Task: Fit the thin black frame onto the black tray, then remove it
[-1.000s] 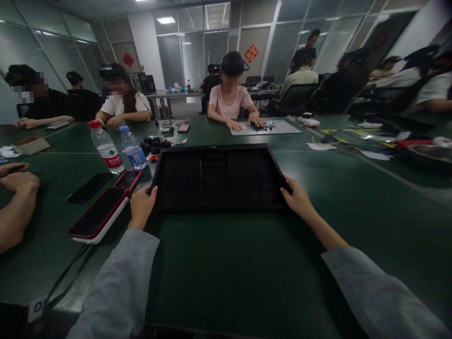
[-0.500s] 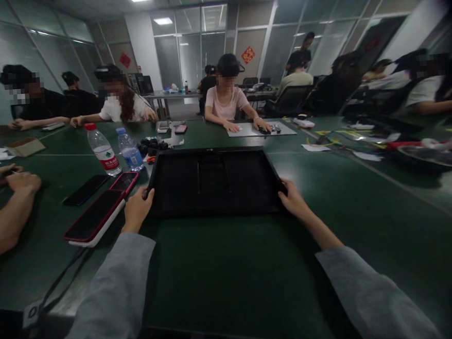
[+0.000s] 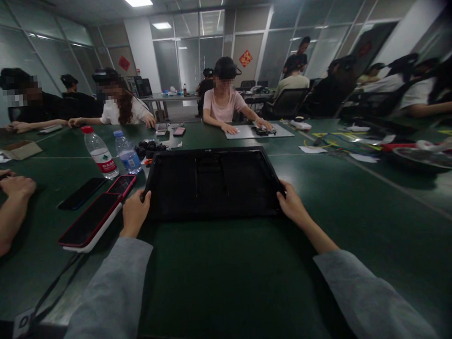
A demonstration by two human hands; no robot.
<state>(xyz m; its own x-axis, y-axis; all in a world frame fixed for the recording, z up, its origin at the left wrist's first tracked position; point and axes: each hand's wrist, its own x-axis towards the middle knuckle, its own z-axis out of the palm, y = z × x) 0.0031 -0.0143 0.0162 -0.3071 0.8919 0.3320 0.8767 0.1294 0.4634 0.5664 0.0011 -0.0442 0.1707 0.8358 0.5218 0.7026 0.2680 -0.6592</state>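
A wide, shallow black tray-like panel [image 3: 173, 186] with raised edges and a ribbed recess in its middle is in front of me. My left hand [image 3: 135, 213] grips its left edge, thumb on the rim. On the opposite edge, my right hand [image 3: 291, 202] is closed in the same way, thumb over the rim and the other fingers mostly hidden underneath. The panel's far edge looks raised towards me; I cannot tell whether its near edge rests on the green table [image 3: 226, 278].
Left of the panel lie a red-edged phone [image 3: 92, 217] on a white block and a dark phone [image 3: 81, 193]. Behind stand a red-capped bottle [image 3: 101, 155] and a blue-capped bottle [image 3: 127, 154]. Another person's hands [image 3: 14, 187] rest far left. Cables [image 3: 338, 140] and a pan [image 3: 428, 158] lie right.
The panel stays between both hands and looks tipped very slightly. The whole view has shifted a little. Across the table, a co-worker's hand has moved slightly over the dark parts.
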